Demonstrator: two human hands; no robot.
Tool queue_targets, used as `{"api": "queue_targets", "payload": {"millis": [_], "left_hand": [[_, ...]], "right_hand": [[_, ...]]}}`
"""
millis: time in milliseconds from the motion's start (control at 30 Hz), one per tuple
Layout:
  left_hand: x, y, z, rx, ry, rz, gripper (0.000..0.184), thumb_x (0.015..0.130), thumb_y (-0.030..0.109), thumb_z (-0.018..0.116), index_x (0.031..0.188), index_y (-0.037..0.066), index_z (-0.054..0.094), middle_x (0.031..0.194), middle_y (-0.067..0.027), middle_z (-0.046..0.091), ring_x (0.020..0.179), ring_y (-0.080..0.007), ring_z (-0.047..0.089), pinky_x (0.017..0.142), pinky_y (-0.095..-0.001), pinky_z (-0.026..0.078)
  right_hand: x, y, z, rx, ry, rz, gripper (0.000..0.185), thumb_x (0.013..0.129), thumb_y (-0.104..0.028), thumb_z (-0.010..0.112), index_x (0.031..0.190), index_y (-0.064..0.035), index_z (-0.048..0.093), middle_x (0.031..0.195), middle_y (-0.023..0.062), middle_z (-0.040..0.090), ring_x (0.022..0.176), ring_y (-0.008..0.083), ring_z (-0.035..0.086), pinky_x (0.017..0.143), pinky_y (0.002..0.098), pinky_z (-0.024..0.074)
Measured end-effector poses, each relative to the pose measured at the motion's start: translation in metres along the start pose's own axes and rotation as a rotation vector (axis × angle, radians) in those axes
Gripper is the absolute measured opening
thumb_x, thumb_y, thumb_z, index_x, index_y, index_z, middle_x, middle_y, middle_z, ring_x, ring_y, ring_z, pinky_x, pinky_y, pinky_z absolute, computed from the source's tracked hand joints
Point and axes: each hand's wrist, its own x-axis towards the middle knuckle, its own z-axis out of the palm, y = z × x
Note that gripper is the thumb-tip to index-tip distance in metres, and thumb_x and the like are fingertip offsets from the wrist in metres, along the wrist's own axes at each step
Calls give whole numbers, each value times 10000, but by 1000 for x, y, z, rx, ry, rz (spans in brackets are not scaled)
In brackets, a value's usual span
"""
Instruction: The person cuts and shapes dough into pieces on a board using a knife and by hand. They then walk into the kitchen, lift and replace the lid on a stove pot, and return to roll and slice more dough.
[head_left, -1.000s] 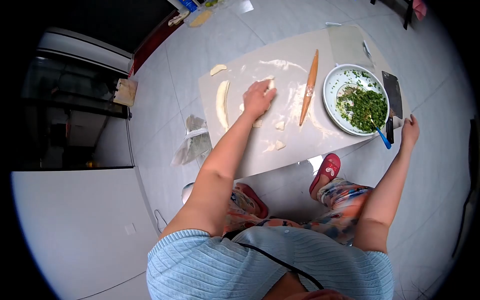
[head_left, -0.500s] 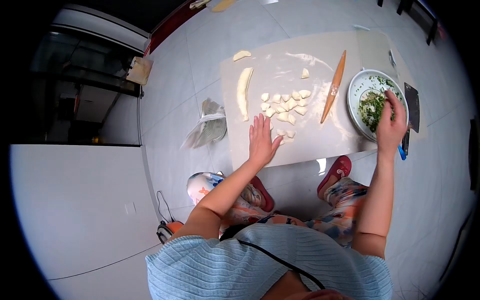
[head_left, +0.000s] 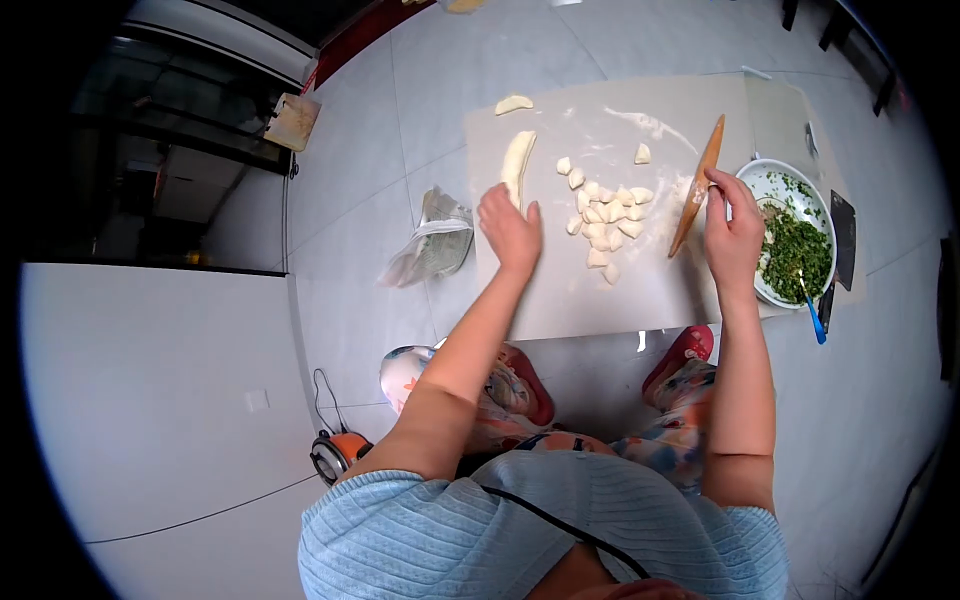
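My left hand [head_left: 510,232] lies over the near end of a long dough log [head_left: 519,158], fingers to its left and thumb to its right. The covered end is hidden. My right hand [head_left: 733,228] is just right of a tapered wooden rolling pin [head_left: 697,188], its fingertips close to or touching the wood; I cannot tell which. Its thumb and forefinger are apart. Between the hands, several small cut dough pieces [head_left: 606,212] lie in a loose cluster. A single piece [head_left: 642,154] sits farther back, and a short dough strip [head_left: 514,105] lies at the far left.
A white bowl [head_left: 762,285] of chopped greens, with a blue-handled utensil [head_left: 816,325], stands at the right of the floured mat [head_left: 560,300]. A dark cleaver [head_left: 845,240] lies beyond it. Left of the mat is a plastic bag [head_left: 437,245]. Red slippers [head_left: 688,350] are near its front edge.
My left hand has gone from beside the small dough pieces to the log. My right hand has come left from above the bowl to the rolling pin. The near pieces now lie closer to the cluster.
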Motion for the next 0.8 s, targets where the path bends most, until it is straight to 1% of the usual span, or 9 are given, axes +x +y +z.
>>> {"api": "queue_targets", "payload": {"millis": [67, 133, 200, 300, 367, 500, 600, 733, 800], "left_hand": [[12, -16, -3, 82, 99, -101, 605, 754, 177, 772, 1262, -7, 499, 1190, -211, 533, 1113, -386, 496, 993, -473, 382], [29, -28, -2, 69, -238, -178, 603, 721, 166, 790, 1237, -5, 530, 1161, -210, 547, 1085, -391, 504, 968, -441, 418], [41, -36, 2, 66, -215, -184, 555, 717, 147, 778, 1199, -12, 552, 1167, -230, 554, 1040, -392, 554, 905, -430, 469], [58, -52, -3, -236, -439, -418, 472, 769, 118, 719, 1186, -27, 552, 1144, -224, 580, 966, -368, 613, 815, -433, 518], [62, -53, -16, -1037, -571, -956, 402, 851, 102, 598, 1215, -47, 515, 1094, -207, 602, 916, -326, 643, 729, -399, 545], [59, -56, -28, -1551, -650, -1316, 380, 942, 147, 382, 1245, -74, 446, 1032, -204, 597, 852, -270, 615, 675, -350, 533], [56, -81, -15, -1755, -810, -1285, 391, 980, 223, 369, 1231, -67, 446, 1025, -206, 598, 812, -253, 598, 658, -355, 529], [51, -70, -21, -1683, -731, -1299, 375, 992, 241, 422, 1212, -61, 453, 1017, -206, 599, 780, -234, 594, 645, -343, 531], [47, -60, -26, -1533, -711, -1314, 343, 989, 224, 481, 1193, -52, 461, 992, -195, 602, 761, -214, 597, 639, -321, 534]], "right_hand": [[-2, -5, 9, 34, -32, 34, 235, 892, -32, 538, 1090, -29, 665, 1045, 159, 670, 980, 310, 638, 878, 354, 488], [-4, -11, 16, 70, -100, 64, 235, 888, -40, 545, 1090, -37, 667, 1049, 158, 668, 987, 308, 639, 873, 356, 491], [-6, -8, 27, 55, -110, 28, 227, 885, -46, 549, 1079, -40, 668, 1047, 159, 666, 986, 319, 637, 865, 364, 495], [-10, -15, 38, 50, -200, 0, 219, 883, -49, 546, 1066, -41, 667, 1032, 148, 664, 954, 325, 635, 851, 374, 497], [-14, -15, 46, 94, -248, 29, 220, 885, -53, 544, 1067, -41, 666, 1025, 144, 663, 941, 321, 636, 842, 378, 498], [-26, -18, 64, 143, -380, 105, 215, 892, -75, 545, 1070, -35, 659, 1008, 146, 659, 913, 325, 638, 808, 390, 502], [-33, -23, 74, 146, -443, 116, 219, 901, -96, 549, 1079, -31, 658, 1017, 160, 660, 921, 337, 638, 805, 395, 506], [-44, -31, 90, 162, -558, 212, 253, 909, -123, 550, 1117, -24, 654, 1009, 200, 672, 923, 357, 647, 817, 404, 509], [-51, -29, 103, 158, -608, 236, 281, 923, -138, 580, 1167, -17, 648, 932, 159, 694, 808, 225, 658, 761, 315, 511]]}}
